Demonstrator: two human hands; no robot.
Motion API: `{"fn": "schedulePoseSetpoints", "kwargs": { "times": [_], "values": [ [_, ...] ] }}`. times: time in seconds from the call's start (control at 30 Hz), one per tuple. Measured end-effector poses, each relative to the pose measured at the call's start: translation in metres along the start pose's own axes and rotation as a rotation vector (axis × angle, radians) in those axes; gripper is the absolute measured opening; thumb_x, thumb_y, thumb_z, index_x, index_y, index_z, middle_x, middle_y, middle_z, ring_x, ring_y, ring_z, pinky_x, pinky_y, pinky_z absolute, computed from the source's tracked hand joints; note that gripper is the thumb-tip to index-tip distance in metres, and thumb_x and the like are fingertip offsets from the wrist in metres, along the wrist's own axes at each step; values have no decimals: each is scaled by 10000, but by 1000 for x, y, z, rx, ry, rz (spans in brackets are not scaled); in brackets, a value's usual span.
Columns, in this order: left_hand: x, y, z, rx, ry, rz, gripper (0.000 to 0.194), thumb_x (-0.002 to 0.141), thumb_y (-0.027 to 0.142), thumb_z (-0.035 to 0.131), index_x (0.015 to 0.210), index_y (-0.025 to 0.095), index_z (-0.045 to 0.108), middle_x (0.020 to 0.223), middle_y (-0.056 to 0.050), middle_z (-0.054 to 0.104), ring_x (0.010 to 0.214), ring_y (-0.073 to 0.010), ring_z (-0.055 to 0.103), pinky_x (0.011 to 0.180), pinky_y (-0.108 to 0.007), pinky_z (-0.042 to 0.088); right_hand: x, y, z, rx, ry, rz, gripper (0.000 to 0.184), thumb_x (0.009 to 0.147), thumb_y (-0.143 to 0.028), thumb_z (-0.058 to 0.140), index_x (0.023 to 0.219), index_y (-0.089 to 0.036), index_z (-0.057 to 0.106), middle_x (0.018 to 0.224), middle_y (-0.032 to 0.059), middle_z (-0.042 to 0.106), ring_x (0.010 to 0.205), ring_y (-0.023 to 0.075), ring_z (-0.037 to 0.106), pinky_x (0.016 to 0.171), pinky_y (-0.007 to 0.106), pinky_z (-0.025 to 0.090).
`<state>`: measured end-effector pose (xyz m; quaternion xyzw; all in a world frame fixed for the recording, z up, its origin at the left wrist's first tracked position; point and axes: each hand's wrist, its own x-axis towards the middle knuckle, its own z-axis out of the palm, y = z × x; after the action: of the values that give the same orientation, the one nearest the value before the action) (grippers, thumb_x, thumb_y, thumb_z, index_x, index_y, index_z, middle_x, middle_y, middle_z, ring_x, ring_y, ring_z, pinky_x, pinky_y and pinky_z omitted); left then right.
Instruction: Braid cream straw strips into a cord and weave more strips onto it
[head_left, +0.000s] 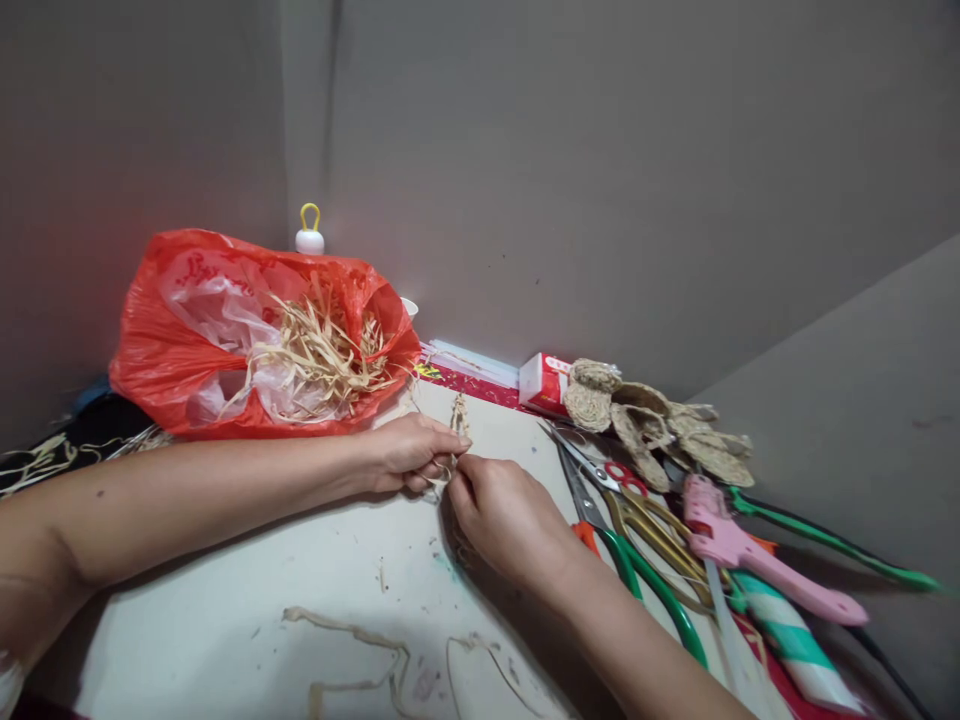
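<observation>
My left hand [414,452] pinches a small piece of braided straw [460,408] between thumb and fingers, its braided end pointing up and away. Right beside it, my right hand [504,512] is closed, fingers curled at the lower end of the same straw; what its fingertips grip is mostly hidden. The two hands nearly touch over the white table [225,610]. Closer to me, a loose straw strand [341,628] lies bent on the tabletop. Beyond my left forearm, a red plastic bag [169,310] lies open with dry straw [322,355] spilling at its mouth.
On the right lie green-handled scissors [660,585], gold-handled scissors [652,530], a pink glue gun [757,560] and woven straw pieces [637,410]. A red and white box [544,382] stands near the grey wall [562,180]. A white object with a yellow loop [310,238] is behind the bag.
</observation>
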<state>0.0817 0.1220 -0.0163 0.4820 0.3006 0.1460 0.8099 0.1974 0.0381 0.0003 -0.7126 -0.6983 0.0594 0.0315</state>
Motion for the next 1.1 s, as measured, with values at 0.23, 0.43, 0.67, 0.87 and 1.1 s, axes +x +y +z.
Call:
{"fn": "schedulePoseSetpoints", "kwargs": {
  "times": [0.23, 0.43, 0.67, 0.87, 1.1],
  "values": [
    [0, -3, -1, 77, 61, 30, 160, 742, 210, 579, 604, 147, 529, 374, 93, 292, 328, -31, 169, 359, -199, 88, -25, -32, -20, -53, -172, -94, 265, 847, -161, 386, 797, -147, 646, 700, 102, 689, 590, 184, 606, 500, 279, 260],
    [-2, 3, -4, 89, 65, 42, 205, 699, 292, 653, 615, 144, 538, 372, 101, 289, 327, -28, 173, 372, -213, 70, -55, -31, -60, 378, -641, -352, 121, 766, -257, 597, 660, -208, 632, 569, -19, 599, 499, 103, 491, 430, 206, 275],
    [0, 3, -7, 133, 27, 56, 240, 674, 351, 667, 640, 146, 547, 381, 104, 306, 330, -31, 187, 367, -215, 95, 11, 36, -32, 816, 211, 152, 286, 823, -422, 516, 680, -175, 536, 611, 26, 591, 556, 139, 544, 509, 242, 421],
    [-2, 1, -5, 257, -9, 142, 279, 678, 384, 652, 601, 143, 533, 414, 79, 390, 336, -31, 219, 354, -221, 112, 25, 28, 3, 1246, -299, 173, 350, 821, -487, 490, 686, -165, 507, 501, -25, 494, 385, 71, 396, 363, 181, 287],
    [-3, 2, -3, 254, -35, 124, 277, 643, 371, 683, 625, 156, 508, 419, 113, 282, 349, -26, 188, 361, -206, 105, 29, 35, 3, 1221, -370, 192, 372, 740, -490, 568, 596, -182, 419, 448, -109, 265, 385, 29, 129, 359, 189, 67]
  ]
}}
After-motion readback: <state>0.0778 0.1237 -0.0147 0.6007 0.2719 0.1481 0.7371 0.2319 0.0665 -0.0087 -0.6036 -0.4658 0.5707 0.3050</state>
